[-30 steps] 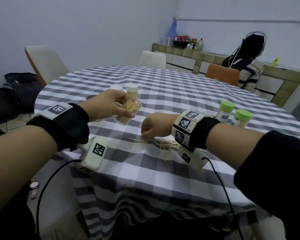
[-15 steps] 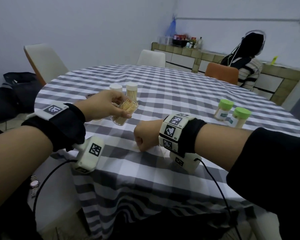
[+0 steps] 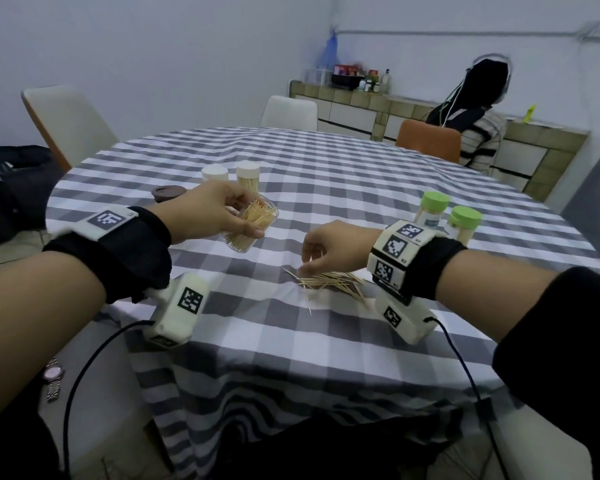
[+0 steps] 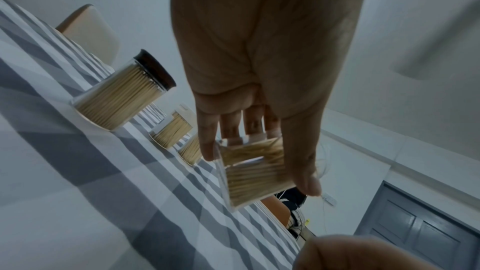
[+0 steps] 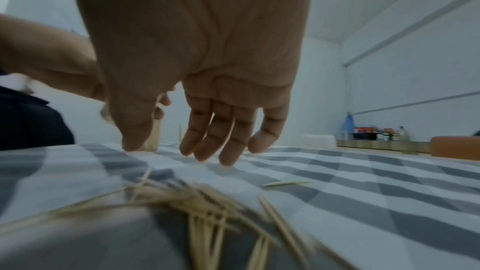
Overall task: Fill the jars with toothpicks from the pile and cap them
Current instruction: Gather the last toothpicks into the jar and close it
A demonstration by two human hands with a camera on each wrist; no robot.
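Note:
My left hand (image 3: 205, 218) holds an open clear jar (image 3: 253, 225) tilted above the checked table (image 3: 326, 341), its mouth turned towards the right. The jar is partly filled with toothpicks; in the left wrist view my thumb and fingers (image 4: 303, 167) grip the jar (image 4: 254, 178) by its sides. My right hand (image 3: 329, 245) hovers over the loose toothpick pile (image 3: 329, 282). In the right wrist view its fingers (image 5: 207, 141) hang straight down just above the cloth, with nothing held, and the pile (image 5: 197, 202) lies right below the wrist.
A brown-lidded jar (image 3: 168, 194) and two white-lidded jars (image 3: 214, 173) stand behind my left hand. Two green-lidded jars (image 3: 433, 209) stand at the right. Chairs (image 3: 66, 126) ring the table, and a person (image 3: 478, 133) sits at the back right.
My right hand went from the pile to a closed fist nearer the jar, then came back over the pile with fingers loosened. The left hand kept the jar tilted in about the same place.

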